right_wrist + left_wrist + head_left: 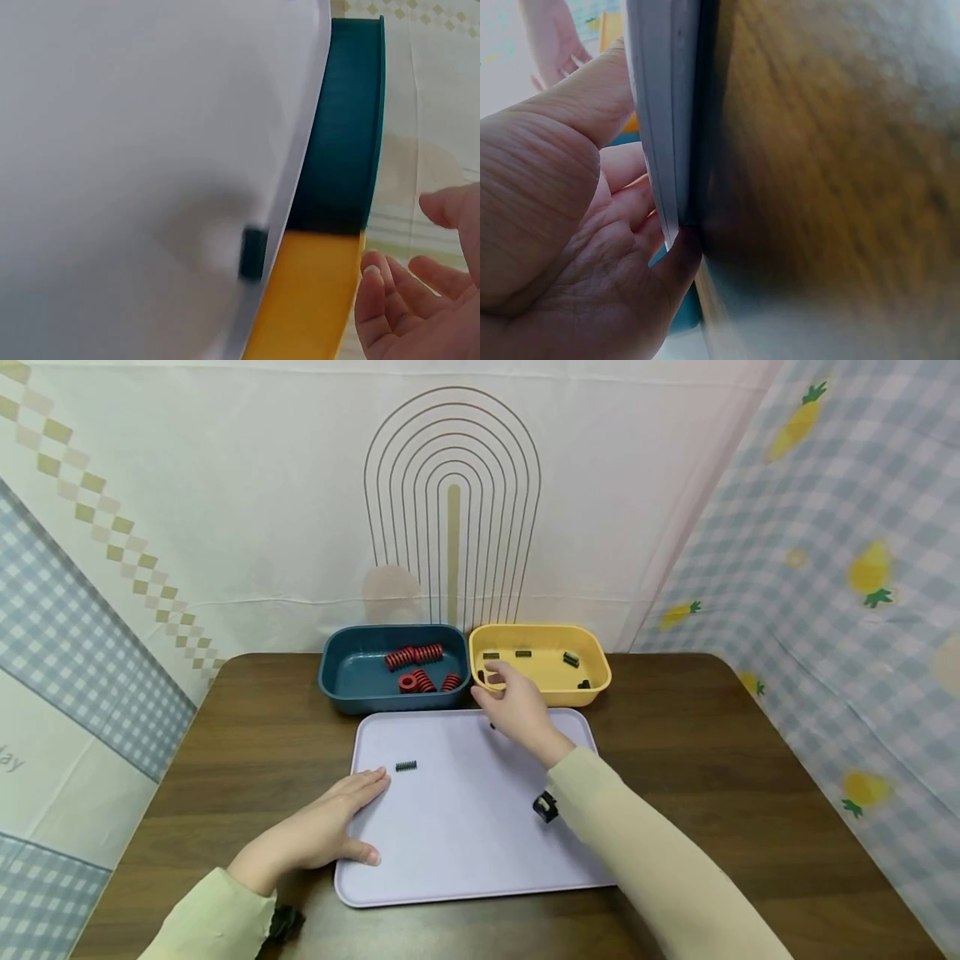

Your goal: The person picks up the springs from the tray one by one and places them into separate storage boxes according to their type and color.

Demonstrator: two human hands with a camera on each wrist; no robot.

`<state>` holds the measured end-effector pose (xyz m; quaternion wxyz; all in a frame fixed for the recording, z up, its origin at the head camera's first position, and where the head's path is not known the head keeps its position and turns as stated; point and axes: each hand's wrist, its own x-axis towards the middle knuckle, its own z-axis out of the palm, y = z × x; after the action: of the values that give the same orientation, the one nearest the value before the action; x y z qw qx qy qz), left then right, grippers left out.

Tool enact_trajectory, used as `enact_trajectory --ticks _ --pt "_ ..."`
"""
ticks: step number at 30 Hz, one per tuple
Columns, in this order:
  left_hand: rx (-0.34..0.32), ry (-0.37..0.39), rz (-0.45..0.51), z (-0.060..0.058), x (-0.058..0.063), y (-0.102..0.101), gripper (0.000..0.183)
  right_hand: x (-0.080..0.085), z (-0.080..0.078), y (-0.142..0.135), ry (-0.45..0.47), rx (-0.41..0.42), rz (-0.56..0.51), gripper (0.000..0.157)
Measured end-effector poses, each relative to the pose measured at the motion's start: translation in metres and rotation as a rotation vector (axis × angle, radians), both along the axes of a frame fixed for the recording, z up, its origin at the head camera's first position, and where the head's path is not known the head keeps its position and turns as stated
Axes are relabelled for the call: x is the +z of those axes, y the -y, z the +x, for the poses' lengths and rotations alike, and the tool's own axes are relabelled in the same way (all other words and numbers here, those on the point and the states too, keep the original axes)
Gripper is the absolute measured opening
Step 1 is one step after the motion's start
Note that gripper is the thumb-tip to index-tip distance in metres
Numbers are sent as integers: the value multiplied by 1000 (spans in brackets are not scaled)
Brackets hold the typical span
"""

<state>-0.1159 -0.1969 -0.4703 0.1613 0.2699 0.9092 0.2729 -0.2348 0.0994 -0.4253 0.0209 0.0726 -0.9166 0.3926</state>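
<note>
My left hand (326,822) rests on the left rim of the pale lilac tray (450,827), fingers straight and the thumb on its surface. In the left wrist view the same hand (577,225) lies along the tray's edge. A small dark green spring (406,766) lies on the tray just past its fingertips. My right hand (517,706) hovers at the front of the yellow bin (555,699). The right wrist view shows that hand (427,300) with loosely bent fingers and nothing between them. Another dark green spring (253,253) lies by the tray's far rim, mostly hidden in the head view.
Several dark green springs (571,658) lie in the yellow bin. A blue bin (375,703) to its left holds several red springs (400,657). Both bins stand behind the tray on the brown wooden table (690,735), against a patterned cloth backdrop (262,527).
</note>
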Motion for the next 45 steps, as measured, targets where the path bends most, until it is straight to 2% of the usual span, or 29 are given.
enact_trajectory --ticks 7,11,15,23,28,32,38,45 --pt "-2 -6 3 1 1 -1 98 -1 21 -47 23 39 82 51" --pt "-4 -12 9 1 1 0 98 -3 28 -66 35 114 105 45" --pt "-5 -13 7 1 1 -1 98 -5 33 -73 59 215 84 41" --pt "23 -65 -7 2 5 -4 97 -11 39 -54 83 332 83 41" --pt "114 -90 -33 3 4 0 104 -14 41 -38 85 382 94 39" --pt "163 -47 -50 2 2 6 111 -17 42 -27 104 408 116 40" --pt "146 -7 -74 0 3 8 108 -21 45 -9 148 432 137 39" --pt "105 -29 -102 -1 5 7 109 -32 49 10 237 454 51 35"
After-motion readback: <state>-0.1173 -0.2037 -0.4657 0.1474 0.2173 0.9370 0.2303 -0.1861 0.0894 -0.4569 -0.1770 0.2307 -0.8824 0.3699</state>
